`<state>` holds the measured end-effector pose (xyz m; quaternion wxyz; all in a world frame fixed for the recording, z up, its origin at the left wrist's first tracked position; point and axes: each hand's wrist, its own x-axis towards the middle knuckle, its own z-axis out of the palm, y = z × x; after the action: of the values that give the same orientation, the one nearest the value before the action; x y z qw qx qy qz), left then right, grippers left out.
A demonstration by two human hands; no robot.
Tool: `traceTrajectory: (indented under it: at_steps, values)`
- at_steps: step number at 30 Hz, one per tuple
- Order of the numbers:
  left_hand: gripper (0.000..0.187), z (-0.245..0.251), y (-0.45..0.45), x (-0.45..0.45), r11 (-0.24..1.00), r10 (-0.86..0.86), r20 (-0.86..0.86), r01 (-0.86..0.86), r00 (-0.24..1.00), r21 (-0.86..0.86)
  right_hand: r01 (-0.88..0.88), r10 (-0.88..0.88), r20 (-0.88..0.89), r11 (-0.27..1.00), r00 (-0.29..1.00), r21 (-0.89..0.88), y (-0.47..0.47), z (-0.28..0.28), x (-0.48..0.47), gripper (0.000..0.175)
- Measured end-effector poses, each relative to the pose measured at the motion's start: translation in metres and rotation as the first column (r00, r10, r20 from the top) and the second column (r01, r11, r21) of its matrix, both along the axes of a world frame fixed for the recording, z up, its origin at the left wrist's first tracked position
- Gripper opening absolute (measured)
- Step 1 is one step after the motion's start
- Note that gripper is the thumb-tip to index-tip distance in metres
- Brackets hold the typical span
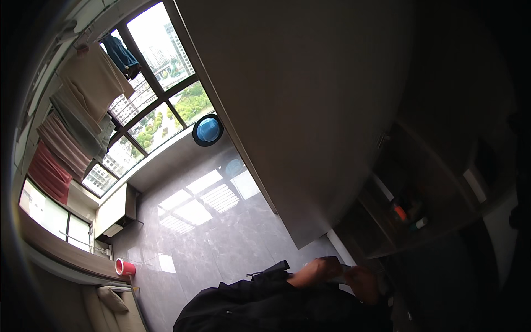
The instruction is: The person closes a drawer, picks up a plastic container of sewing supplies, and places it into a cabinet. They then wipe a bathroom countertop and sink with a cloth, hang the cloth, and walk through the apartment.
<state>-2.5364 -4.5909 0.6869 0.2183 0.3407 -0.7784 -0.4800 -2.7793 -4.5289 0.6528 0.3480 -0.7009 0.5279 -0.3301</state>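
My left hand (pixel 315 272) and my right hand (pixel 364 284) are close together in front of my dark clothing. Between their fingers is a small pale object (pixel 342 274), thin-looking and partly covered by the fingers. Its exact kind is too dark and blurred to make out. Just beyond the hands hangs the lower corner of a large cabinet door (pixel 307 232), swung out. To the right, a dim cabinet shelf (pixel 373 249) carries an orange item (pixel 399 212) and a white-and-green item (pixel 420 224), both blurred.
Glossy tiles form the floor (pixel 224 240) at left. Against the windows stand a low white cabinet (pixel 112 211) and a round blue-topped object (pixel 208 129). A red bucket (pixel 125 268) is near a beige sofa (pixel 124 309). Laundry (pixel 91 79) hangs above.
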Motion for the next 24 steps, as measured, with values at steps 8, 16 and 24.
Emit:
traceTrajectory:
  at_steps: [8,16,24]
  values:
    - [0.017,-0.003,0.004,0.0,1.0,0.02,-0.026,-0.02,0.999,-0.023,-0.04,0.038,-0.039,0.997,0.999,-0.062,-0.002,-0.004,0.004,0.016]
    - [0.019,-0.005,-0.002,0.001,0.953,-0.088,-0.096,0.056,0.992,-0.297,0.022,-0.025,0.016,0.988,1.0,0.155,-0.003,0.011,0.0,0.018]
    - [0.023,-0.001,-0.004,0.001,0.899,-0.167,-0.002,0.152,0.986,-0.41,-0.016,0.015,-0.081,1.0,0.997,-0.012,-0.003,0.013,0.013,0.021]
